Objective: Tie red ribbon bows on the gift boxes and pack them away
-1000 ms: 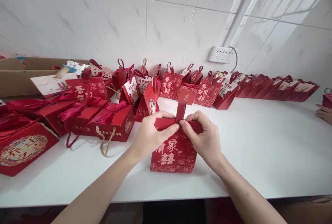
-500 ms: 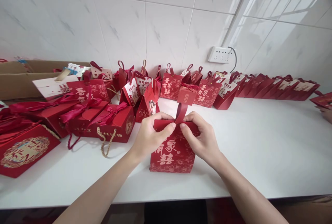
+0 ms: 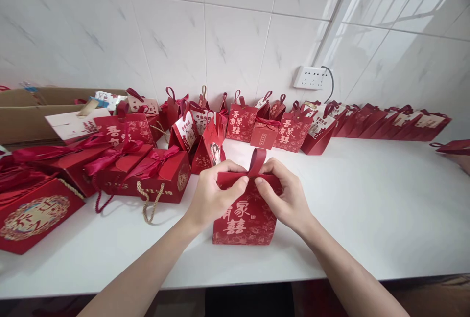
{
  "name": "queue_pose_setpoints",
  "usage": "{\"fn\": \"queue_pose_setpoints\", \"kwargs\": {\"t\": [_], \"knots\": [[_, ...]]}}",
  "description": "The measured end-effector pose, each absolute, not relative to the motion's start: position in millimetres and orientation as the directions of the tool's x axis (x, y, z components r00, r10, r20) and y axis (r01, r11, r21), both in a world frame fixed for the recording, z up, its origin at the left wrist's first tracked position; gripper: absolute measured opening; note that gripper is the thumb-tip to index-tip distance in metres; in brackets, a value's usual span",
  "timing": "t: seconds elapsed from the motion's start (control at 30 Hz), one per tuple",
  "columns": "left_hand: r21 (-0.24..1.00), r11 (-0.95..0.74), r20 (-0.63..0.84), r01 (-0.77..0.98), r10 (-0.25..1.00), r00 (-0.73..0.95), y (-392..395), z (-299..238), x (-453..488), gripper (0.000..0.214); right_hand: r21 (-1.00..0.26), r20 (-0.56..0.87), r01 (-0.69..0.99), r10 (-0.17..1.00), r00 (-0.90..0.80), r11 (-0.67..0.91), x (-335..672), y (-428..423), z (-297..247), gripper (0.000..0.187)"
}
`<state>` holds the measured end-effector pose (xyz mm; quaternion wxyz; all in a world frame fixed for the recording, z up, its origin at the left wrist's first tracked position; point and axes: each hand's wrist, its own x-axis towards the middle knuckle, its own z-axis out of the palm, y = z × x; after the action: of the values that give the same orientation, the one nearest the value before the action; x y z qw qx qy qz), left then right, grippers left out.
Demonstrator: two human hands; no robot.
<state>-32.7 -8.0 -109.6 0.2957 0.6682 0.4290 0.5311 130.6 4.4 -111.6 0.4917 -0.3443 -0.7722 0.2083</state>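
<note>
A red gift box (image 3: 244, 224) with pale pink Chinese characters and a floral pattern stands upright on the white table (image 3: 348, 209), right in front of me. Its top edge is pinched on the left by my left hand (image 3: 220, 192), thumb on the near face and fingers behind. My right hand (image 3: 281, 192) pinches the same edge on the right in the same way. Between the two thumbs a dark red ribbon loop (image 3: 257, 161) rises from the top of the box. The fingertips behind the edge are hidden.
Several red boxes with bows (image 3: 147, 172) crowd the left. Along the tiled wall stand more gift boxes (image 3: 240, 121), with a long row (image 3: 396, 124) at right. A cardboard carton (image 3: 22, 124) sits at back left; a power strip (image 3: 312, 78) is on the wall.
Both hands keep their pinch on the gift box, which stays in place. At the far right edge, another person's red box has shifted lower.
</note>
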Motion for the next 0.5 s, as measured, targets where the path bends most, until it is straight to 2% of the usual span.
{"fn": "queue_pose_setpoints", "kwargs": {"t": [0.1, 0.17, 0.3, 0.5], "knots": [[0.853, -0.465, 0.463, 0.235, 0.884, 0.067, -8.3, -109.5, -32.1, 0.007, -0.686, 0.616, 0.275, 0.739, -0.274, 0.674, 130.2, 4.4, -113.5, 0.012], [0.854, -0.475, 0.470, 0.214, 0.879, 0.076, -9.1, -109.3, -31.3, 0.006, -0.695, 0.619, 0.262, 0.743, -0.254, 0.669, 129.1, 4.1, -112.9, 0.009], [0.855, -0.480, 0.470, 0.199, 0.877, 0.096, -10.6, -109.2, -28.7, 0.004, -0.741, 0.618, 0.215, 0.771, -0.153, 0.636, 126.7, 1.8, -110.1, 0.019], [0.857, -0.478, 0.465, 0.194, 0.878, 0.112, -10.5, -110.0, -27.1, 0.007, -0.802, 0.572, 0.137, 0.814, -0.106, 0.581, 126.3, 1.1, -108.9, 0.020]]}}
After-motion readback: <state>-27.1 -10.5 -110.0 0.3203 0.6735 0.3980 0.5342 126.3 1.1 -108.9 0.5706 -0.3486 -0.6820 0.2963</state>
